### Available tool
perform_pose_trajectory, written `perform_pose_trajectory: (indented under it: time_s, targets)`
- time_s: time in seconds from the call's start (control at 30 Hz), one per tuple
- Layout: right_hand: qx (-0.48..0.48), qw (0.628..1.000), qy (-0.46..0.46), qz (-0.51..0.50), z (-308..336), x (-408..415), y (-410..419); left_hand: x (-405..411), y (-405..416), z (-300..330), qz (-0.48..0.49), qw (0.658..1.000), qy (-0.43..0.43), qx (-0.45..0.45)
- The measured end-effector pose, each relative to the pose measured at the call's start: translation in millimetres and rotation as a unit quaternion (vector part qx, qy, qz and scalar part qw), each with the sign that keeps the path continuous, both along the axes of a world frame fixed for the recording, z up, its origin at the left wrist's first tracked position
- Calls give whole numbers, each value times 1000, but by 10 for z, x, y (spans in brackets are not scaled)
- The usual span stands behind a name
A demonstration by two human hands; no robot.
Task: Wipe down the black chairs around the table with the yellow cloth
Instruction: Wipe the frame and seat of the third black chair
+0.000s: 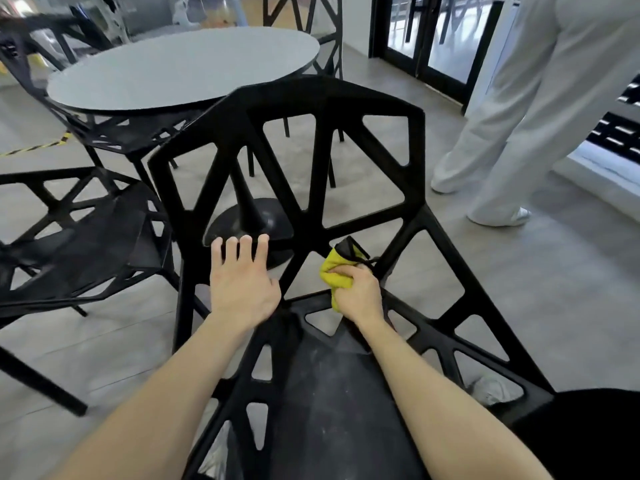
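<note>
Low on the chair (pixel 322 140) back, where its struts meet the seat, your right hand (pixel 358 294) grips the bunched yellow cloth (pixel 334 271) against the black frame. Your left hand (pixel 242 278) rests beside it on a strut — fingers spread and relaxed, holding nothing. Beyond stands the grey table (pixel 183 67), another chair (pixel 76 233) at left — a person in white (pixel 530 109) at right.

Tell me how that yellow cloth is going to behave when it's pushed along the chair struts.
The yellow cloth is probably soft and floppy: it sits bunched in the right hand. It likely conforms to the black chair struts, though loose folds might snag in the openings.
</note>
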State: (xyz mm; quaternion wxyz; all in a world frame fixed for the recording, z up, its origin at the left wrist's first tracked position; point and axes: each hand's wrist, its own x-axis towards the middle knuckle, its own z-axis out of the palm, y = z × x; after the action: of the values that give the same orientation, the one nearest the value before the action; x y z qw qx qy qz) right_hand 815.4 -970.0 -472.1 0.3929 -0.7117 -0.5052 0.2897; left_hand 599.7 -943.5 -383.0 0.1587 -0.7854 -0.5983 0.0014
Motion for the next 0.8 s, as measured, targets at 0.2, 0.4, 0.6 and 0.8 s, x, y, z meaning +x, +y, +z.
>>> perform_pose_trajectory:
  time_s: [0.2,0.4,0.6,0.8]
  targets:
    - [49,996,53,48,243,-236,137,-14,-18,-2,6,1000,7,-3]
    - [-50,980,115,-152,113,346,-217,10,-45,6,9,1000,13,-10]
    - [72,975,210,-22,609,-336,284,-5,-30,-31,-7,1000,-10,-1]
    - [84,943,253,-200,909,276,378,-53,-12,-20,-9,1000,1,-10]
